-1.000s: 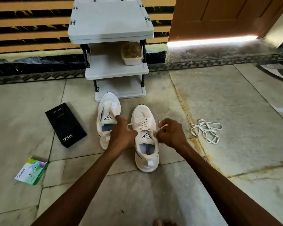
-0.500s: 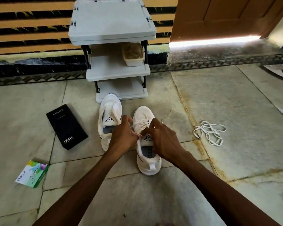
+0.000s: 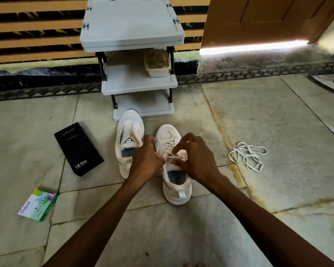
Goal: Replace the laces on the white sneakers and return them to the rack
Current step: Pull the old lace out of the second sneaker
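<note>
Two white sneakers stand on the stone floor in front of the grey shoe rack. The left sneaker has no lace showing and its tongue is pulled up. The right sneaker is laced. My left hand and my right hand meet over its tongue, each pinching an end of its white lace. A loose white lace lies in a tangle on the floor to the right.
A black phone box lies left of the sneakers, and a small green and white carton nearer me on the left. A beige tub sits on the rack's middle shelf. A wooden door stands at the back right.
My hands, spread apart with the lace ends pulled wide one second ago, have come together over the right sneaker's tongue and now cross the lace ends there.
</note>
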`<state>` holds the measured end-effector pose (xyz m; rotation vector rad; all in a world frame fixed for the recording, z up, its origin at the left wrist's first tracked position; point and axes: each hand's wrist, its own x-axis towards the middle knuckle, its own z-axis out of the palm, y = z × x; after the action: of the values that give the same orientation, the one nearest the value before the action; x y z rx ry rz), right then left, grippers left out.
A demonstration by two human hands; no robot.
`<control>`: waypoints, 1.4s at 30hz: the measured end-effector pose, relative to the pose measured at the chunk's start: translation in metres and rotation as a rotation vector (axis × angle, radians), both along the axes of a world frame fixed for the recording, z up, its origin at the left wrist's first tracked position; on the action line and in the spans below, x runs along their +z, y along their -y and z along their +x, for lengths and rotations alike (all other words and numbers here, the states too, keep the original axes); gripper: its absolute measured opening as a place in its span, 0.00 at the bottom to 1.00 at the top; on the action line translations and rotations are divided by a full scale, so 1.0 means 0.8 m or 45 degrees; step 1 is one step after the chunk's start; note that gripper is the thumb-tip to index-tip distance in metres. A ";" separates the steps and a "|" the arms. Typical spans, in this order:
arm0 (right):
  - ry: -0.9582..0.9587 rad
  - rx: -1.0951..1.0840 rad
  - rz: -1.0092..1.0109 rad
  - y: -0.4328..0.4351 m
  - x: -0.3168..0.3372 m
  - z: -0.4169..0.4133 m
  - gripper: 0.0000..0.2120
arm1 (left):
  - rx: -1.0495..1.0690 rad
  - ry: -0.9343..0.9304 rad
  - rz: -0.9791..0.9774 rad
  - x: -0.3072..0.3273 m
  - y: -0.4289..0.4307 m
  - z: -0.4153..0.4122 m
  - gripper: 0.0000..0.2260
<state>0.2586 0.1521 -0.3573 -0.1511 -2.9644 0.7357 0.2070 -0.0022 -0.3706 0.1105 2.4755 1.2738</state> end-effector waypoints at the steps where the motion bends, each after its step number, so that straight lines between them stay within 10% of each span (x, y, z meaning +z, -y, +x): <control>1: -0.029 0.043 0.087 0.006 0.000 -0.002 0.11 | -0.011 -0.006 -0.001 0.000 -0.001 -0.001 0.24; 7: -0.119 -0.086 0.061 0.011 0.004 -0.011 0.04 | -0.008 0.017 0.007 -0.005 0.001 -0.002 0.30; 12: -0.207 -1.033 -1.450 -0.043 0.021 -0.030 0.05 | 0.026 0.014 -0.010 -0.007 -0.002 -0.001 0.29; 15: 0.127 -1.032 -2.219 -0.038 0.020 -0.032 0.11 | 0.013 0.000 -0.047 -0.008 -0.004 0.002 0.29; 17: 0.198 -0.834 -1.997 -0.022 0.018 -0.030 0.11 | 0.017 0.004 -0.048 -0.010 -0.005 0.000 0.28; 22: 0.123 0.029 -0.296 -0.004 0.004 -0.023 0.06 | 0.038 0.066 0.042 -0.011 -0.003 -0.002 0.27; 25: 0.218 0.187 0.123 0.006 -0.006 -0.017 0.07 | 0.031 0.087 0.062 -0.010 -0.002 -0.001 0.27; 30: -0.219 -0.258 -0.486 -0.007 -0.001 -0.020 0.08 | 0.035 0.037 0.016 -0.006 -0.003 0.001 0.29; 36: 0.041 -0.866 -2.370 -0.019 0.008 -0.031 0.13 | 0.029 0.051 0.035 -0.006 -0.001 0.002 0.28; 42: 0.040 -0.688 -1.300 -0.028 0.005 -0.033 0.05 | -0.094 -0.017 -0.090 0.001 -0.004 0.003 0.15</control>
<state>0.2321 0.1748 -0.3533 -0.9462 -2.0704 1.9923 0.2095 0.0006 -0.3699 0.1915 2.5000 1.1576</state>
